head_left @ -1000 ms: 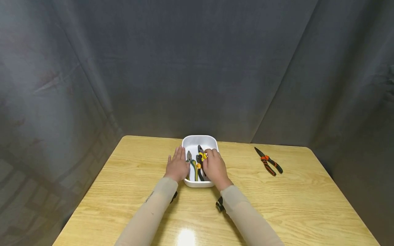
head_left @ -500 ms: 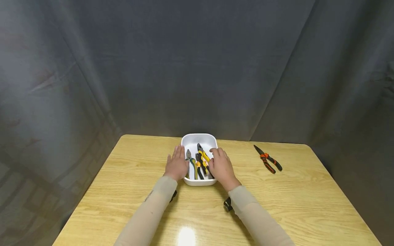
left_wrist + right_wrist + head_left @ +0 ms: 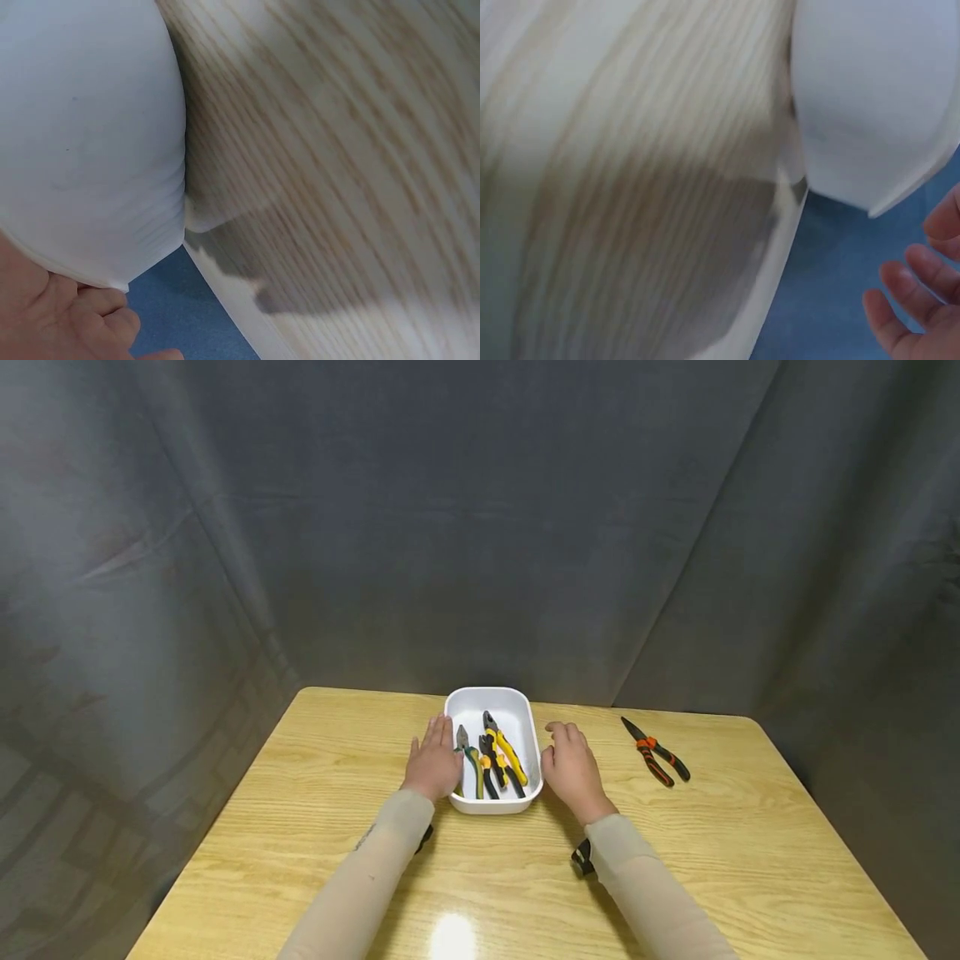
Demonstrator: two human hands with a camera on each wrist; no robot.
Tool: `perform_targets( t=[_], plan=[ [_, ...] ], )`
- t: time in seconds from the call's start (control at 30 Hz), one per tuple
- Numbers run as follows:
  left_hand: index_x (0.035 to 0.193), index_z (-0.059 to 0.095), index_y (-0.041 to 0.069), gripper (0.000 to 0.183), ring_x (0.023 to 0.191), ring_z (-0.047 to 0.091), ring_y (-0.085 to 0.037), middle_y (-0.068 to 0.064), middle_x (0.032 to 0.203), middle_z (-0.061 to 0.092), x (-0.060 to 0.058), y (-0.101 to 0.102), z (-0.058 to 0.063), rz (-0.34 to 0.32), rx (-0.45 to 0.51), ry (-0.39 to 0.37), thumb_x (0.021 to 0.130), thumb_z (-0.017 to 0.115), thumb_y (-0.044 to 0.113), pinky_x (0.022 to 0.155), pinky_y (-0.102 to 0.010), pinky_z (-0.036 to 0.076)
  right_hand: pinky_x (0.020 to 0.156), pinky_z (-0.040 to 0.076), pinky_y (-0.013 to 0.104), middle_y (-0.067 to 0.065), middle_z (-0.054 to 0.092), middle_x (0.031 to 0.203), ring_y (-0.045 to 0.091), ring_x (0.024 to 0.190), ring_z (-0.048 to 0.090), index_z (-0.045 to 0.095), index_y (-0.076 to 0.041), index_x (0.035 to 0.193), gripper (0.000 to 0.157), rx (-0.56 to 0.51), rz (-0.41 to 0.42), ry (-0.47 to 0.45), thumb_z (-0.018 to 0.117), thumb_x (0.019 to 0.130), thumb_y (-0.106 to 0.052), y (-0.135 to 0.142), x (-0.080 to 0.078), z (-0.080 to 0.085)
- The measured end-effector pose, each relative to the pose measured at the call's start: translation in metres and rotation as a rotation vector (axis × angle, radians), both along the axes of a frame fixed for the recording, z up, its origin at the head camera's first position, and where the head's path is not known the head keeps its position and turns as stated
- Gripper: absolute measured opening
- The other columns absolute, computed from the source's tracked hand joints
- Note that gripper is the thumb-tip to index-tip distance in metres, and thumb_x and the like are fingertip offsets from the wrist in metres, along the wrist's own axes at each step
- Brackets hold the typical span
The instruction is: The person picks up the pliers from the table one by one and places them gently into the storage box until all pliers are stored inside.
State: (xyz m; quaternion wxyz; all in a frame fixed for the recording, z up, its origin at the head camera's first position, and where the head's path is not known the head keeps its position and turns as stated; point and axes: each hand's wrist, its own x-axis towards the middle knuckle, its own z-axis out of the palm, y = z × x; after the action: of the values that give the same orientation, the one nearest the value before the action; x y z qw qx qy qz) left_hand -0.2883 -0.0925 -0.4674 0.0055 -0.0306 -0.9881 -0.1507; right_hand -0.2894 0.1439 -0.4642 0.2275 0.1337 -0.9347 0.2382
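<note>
Straight fingers of my left hand (image 3: 433, 762) lie along the left rim of a white plastic tray (image 3: 491, 807). The left wrist view shows that hand's fingers at the rim, beside the tray's outer wall (image 3: 90, 135). Several pliers are in the tray: green-and-yellow-handled pliers (image 3: 477, 770) at the left, black-and-orange ones (image 3: 487, 768) in the middle, and yellow-handled pliers (image 3: 512, 758) at the right. My right hand (image 3: 573, 772) hovers just right of the tray, fingers loosely bent, holding nothing. In the right wrist view, its spread fingertips (image 3: 900, 281) are apart from the tray wall.
Long-nose pliers (image 3: 647, 745) with black-and-orange handles lie on the wooden table (image 3: 735, 843), right of the right hand. A dark grey curtain (image 3: 465, 527) rises behind the table's back edge and along both sides.
My right hand has come out of the tray and moved right, past its rim, uncovering the yellow-handled pliers, which it has let go. The left hand stays at the left rim.
</note>
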Motion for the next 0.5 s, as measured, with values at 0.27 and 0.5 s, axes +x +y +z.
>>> perform_targets(
  t=[0.27,0.5],
  plan=[
    [0.151,0.008,0.006,0.067,0.143,0.0,-0.023,-0.008,0.157,0.002,0.0,0.0,0.0,0.014,0.011,-0.004,0.099,0.039,0.035,0.113,-0.052,0.01,0.071,0.048,0.044,0.017,0.053,0.104,0.032,0.093,0.051,0.051,0.0,0.12,0.033,-0.022,-0.026,-0.082,0.051,0.089,-0.008,0.026,-0.006,-0.002],
    [0.151,0.007,0.007,0.067,0.143,-0.002,-0.022,-0.007,0.157,-0.001,0.001,0.002,0.003,0.007,0.012,-0.014,0.099,0.039,0.034,0.113,-0.051,0.01,0.066,0.047,0.043,0.019,0.051,0.105,0.033,0.09,0.052,0.049,0.002,0.122,0.033,-0.027,-0.055,-0.12,0.049,0.09,-0.009,0.049,-0.008,0.002]
  ],
)
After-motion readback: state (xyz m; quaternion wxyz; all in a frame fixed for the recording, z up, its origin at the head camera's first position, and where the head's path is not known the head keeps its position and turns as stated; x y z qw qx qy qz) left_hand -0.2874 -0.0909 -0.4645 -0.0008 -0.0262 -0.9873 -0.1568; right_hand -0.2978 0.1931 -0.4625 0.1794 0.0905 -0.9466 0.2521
